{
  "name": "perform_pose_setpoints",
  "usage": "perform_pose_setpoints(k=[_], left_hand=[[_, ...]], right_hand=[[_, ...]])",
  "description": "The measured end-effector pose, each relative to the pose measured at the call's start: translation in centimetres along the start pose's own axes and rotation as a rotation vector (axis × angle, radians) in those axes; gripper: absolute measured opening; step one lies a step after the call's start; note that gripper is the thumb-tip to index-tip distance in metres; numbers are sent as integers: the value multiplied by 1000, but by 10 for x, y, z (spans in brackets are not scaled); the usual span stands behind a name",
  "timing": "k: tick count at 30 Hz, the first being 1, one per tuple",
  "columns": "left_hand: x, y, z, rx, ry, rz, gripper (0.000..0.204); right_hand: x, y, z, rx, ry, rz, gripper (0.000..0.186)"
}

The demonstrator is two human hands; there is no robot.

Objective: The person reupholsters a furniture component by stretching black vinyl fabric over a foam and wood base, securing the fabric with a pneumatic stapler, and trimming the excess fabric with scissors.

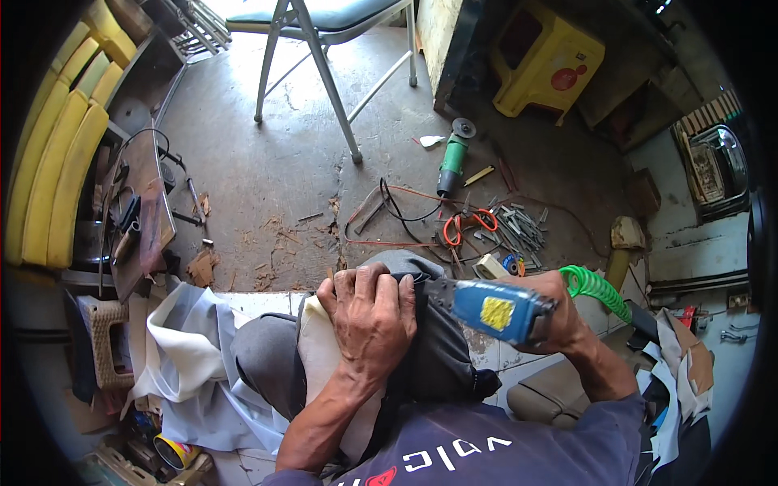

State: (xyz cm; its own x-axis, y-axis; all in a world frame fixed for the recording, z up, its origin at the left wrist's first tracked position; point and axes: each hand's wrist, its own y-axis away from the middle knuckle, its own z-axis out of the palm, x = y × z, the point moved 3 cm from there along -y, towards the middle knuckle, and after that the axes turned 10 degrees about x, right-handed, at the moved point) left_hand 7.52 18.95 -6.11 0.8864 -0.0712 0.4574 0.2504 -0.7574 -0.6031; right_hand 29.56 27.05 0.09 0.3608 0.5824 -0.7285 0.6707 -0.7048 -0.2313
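In my lap lies a cream-coloured, cloth-like piece (316, 348), partly hidden under my arm. My left hand (373, 312) presses down on its upper end, fingers curled over the edge. My right hand (557, 312) is wrapped round the handle of a blue air stapler (490, 308) with a yellow patch on its body. The stapler's nose points left, close beside my left fingers and against dark cloth (433, 324); whether it touches is hard to see. A green coiled hose (600, 290) runs from behind my right hand toward the right.
Ahead on the floor lie a green angle grinder (454, 162), orange-handled scissors (470, 225) and several metal pieces (523, 231). A folding chair (324, 32) and a yellow stool (547, 65) stand farther off. White sheeting (194, 364) hangs at left; a hammer (622, 243) is at right.
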Motion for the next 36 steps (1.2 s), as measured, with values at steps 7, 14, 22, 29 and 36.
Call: perform_pose_setpoints(k=[7,14,22,29,36], left_hand=[[2,1,2,8,24,-6,19],[2,1,3,9,21,2,21],[-5,-5,-32,-354,171,0,33],[-13,1,-27,-399,255,-31,19],[-7,3,-27,-379,251,-14,19]], right_hand=[[-9,-1,10,-73,76,79,36],[-21,-5,8,-77,187,204,31],[-24,17,0,-25,112,154,43],[-29,30,18,-27,-1,131,51],[-38,23,29,-11,100,63,50]])
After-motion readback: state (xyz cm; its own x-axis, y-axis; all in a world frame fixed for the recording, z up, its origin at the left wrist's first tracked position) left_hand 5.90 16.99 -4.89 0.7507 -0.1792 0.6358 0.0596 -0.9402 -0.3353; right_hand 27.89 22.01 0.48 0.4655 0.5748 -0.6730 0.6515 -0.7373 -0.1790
